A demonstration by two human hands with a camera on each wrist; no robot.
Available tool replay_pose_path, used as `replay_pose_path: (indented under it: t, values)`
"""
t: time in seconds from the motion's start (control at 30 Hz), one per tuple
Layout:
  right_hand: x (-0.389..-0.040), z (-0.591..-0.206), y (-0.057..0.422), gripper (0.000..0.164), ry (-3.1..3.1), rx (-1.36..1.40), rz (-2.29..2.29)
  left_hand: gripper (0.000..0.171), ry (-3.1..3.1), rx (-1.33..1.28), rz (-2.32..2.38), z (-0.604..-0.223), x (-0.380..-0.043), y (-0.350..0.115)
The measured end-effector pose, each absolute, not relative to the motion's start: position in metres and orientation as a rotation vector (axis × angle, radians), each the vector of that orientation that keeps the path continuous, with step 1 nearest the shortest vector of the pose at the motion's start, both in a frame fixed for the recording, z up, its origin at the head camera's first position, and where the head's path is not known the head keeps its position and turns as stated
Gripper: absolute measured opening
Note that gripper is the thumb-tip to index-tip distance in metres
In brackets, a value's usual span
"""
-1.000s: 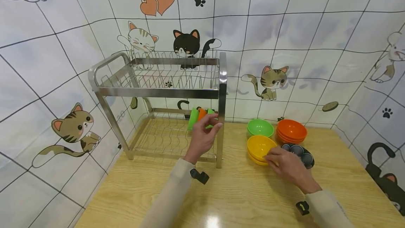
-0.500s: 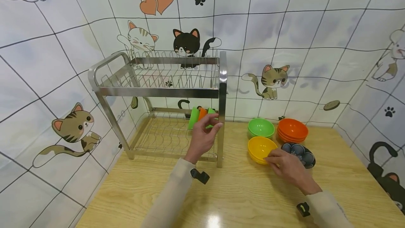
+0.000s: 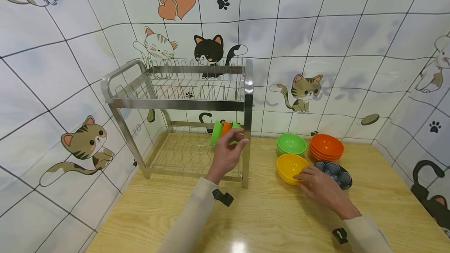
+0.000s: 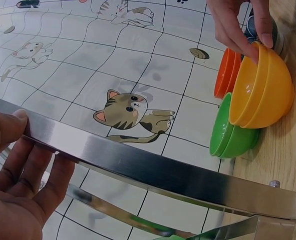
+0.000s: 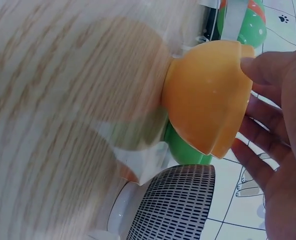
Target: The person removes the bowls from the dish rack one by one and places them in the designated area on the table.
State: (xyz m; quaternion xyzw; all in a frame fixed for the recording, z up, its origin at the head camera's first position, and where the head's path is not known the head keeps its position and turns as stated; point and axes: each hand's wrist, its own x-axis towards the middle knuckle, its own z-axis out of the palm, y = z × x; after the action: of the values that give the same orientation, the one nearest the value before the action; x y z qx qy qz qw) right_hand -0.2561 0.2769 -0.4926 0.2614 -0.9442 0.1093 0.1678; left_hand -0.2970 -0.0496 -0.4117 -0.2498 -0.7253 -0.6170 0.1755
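My left hand [image 3: 226, 153] holds the right front post of a two-tier metal dish rack [image 3: 179, 104]. In the left wrist view the thumb lies on one side of the post [image 4: 137, 155] and the fingers on the other. My right hand [image 3: 321, 186] pinches the near right rim of the yellow bowls [image 3: 290, 167], which are nested and stand on the table. The thumb is outside the rim and the fingers reach over it, as the right wrist view of the yellow bowls [image 5: 208, 95] shows. Whether one or both rims are pinched, I cannot tell.
Behind the yellow bowls stand green bowls [image 3: 291, 143] and a stack of orange bowls [image 3: 327, 146]. A dark patterned bowl [image 3: 343, 178] is partly behind my right hand. Green and orange dishes [image 3: 216, 134] stand in the rack's lower tier. Cat-print walls surround the table [image 3: 274, 214].
The head view shifts slightly. Both hands, the rack and the bowls stay nearly where they were, with only a slight shift of the right fingers at the rim.
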Motion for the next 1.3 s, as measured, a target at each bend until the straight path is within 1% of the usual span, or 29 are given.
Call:
replay_pose_path:
  t: [0.3,0.73,1.3]
  values:
    - [-0.254,-0.489,0.279,0.040,-2.652,0.750,0.441,0.029,-2.067,-0.685,-1.769,-0.412,-0.295,-0.047]
    - [-0.252,-0.473,0.267,0.065,-2.619,0.780,0.554,0.029,-2.082,-0.681,-1.765,-0.417,-0.294,-0.047]
    - [-0.263,-0.434,0.232,0.074,-2.571,0.771,0.824,0.029,-2.093,-0.688,-1.806,-0.414,-0.296,-0.051]
